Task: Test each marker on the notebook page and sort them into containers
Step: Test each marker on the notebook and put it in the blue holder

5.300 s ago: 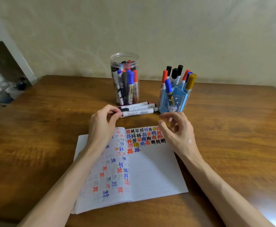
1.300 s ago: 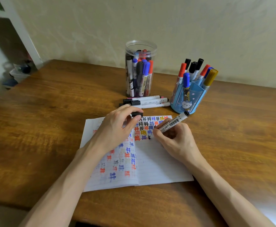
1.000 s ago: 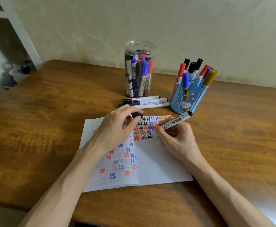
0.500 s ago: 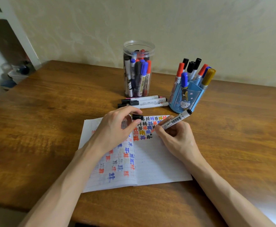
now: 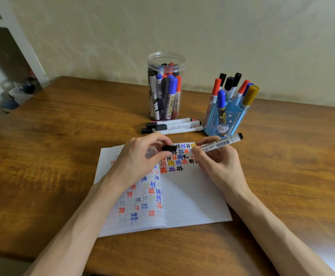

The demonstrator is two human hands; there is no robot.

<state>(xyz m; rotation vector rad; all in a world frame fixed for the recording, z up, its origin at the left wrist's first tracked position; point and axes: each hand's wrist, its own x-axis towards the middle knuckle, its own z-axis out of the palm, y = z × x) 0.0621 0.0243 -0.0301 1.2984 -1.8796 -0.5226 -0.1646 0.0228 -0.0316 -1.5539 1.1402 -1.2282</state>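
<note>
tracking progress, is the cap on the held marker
No, the left hand pinches the black cap apart from the marker.

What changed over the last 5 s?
The right hand took up a marker, wrote black marks on the notebook, then lifted the tip off the page toward the cap, which the left hand pinches. The jar and holder stayed put.
</note>
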